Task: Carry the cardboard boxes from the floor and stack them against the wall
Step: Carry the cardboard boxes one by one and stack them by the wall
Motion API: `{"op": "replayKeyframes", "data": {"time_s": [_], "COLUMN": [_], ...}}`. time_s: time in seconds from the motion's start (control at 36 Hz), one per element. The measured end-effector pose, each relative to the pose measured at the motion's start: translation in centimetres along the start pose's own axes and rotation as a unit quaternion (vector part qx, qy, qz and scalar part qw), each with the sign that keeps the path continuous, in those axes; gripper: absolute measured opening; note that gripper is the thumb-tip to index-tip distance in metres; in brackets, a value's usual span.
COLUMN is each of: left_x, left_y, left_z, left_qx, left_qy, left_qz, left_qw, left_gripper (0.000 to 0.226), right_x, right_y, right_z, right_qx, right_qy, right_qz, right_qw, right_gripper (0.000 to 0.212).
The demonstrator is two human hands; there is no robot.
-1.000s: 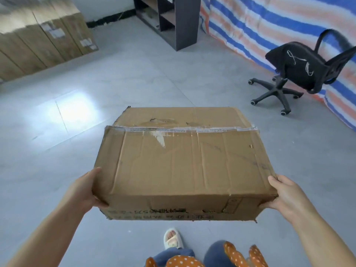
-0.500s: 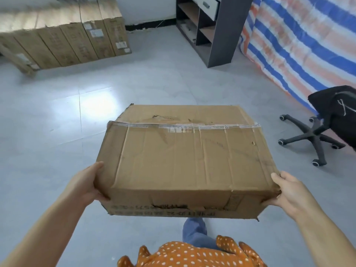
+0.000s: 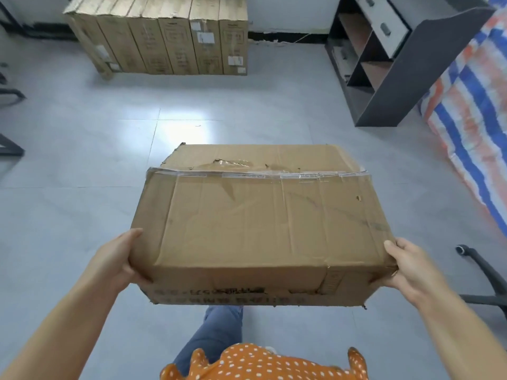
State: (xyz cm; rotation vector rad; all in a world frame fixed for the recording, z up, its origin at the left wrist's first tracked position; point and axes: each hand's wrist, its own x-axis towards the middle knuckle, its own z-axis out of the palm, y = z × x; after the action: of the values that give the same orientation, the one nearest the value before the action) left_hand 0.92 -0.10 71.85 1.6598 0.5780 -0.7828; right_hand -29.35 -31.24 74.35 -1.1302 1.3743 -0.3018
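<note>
Both hands clamp the cardboard box (image 3: 263, 223) at its near corners: left hand (image 3: 119, 260) wraps the near-left corner with thumb on the top edge and fingers under, right hand (image 3: 408, 266) does the same on the near-right. Box is off the floor, held level in front of the body at about waist height, long side across. Row of upright boxes (image 3: 164, 37) stands against the far wall, well apart from the carried one, so this looks like mid-carry toward that wall. Handling: top panel is creased, torn near the tape seam (image 3: 258, 174), and the near bottom edge is ragged, so the board is soft and likely to buckle if squeezed. Weight is hard to read from this angle; probably light to moderate given a corner-only hold. Better purchase is palms under the bottom at the short ends, not pinching the flaps. Dark shelf unit (image 3: 389, 64) and striped tarp (image 3: 466, 119) sit on the right.
</note>
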Motion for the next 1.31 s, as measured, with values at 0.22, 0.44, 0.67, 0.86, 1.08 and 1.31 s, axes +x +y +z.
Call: {"op": "replayKeyframes", "data": {"time_s": [0.22,0.44,0.67,0.86,1.08,1.31], "left_x": [8.4,15.2,22.6,30.5,37.8,46.1], "left_y": [11.1,22.2,31.4,40.3,51.1,61.4], "left_z": [2.3,5.1,8.4,12.9,15.7,17.6], "left_qx": [-0.003,-0.028,-0.034,-0.053,-0.096,-0.122], "left_qy": [0.011,0.002,-0.008,0.005,0.047,0.072], "left_qz": [0.019,0.04,0.046,0.052,0.053,0.056], "left_qw": [1.0,0.999,0.998,0.997,0.993,0.988], "left_gripper": [0.017,0.013,0.015,0.016,0.018,0.015], "right_x": [7.8,13.9,21.4,30.7,40.9,49.7], "right_y": [-8.7,-17.9,-26.4,-34.5,-46.3,-54.9], "right_z": [9.8,18.3,25.7,33.3,43.6,53.9], "right_qx": [-0.012,0.002,-0.016,-0.032,-0.076,-0.088], "right_qy": [-0.014,-0.004,-0.018,-0.032,-0.085,-0.12], "right_qz": [-0.003,-0.008,-0.018,-0.025,-0.034,-0.033], "right_qw": [1.0,1.0,1.0,0.999,0.993,0.988], "right_gripper": [0.025,0.025,0.026,0.026,0.025,0.025]}}
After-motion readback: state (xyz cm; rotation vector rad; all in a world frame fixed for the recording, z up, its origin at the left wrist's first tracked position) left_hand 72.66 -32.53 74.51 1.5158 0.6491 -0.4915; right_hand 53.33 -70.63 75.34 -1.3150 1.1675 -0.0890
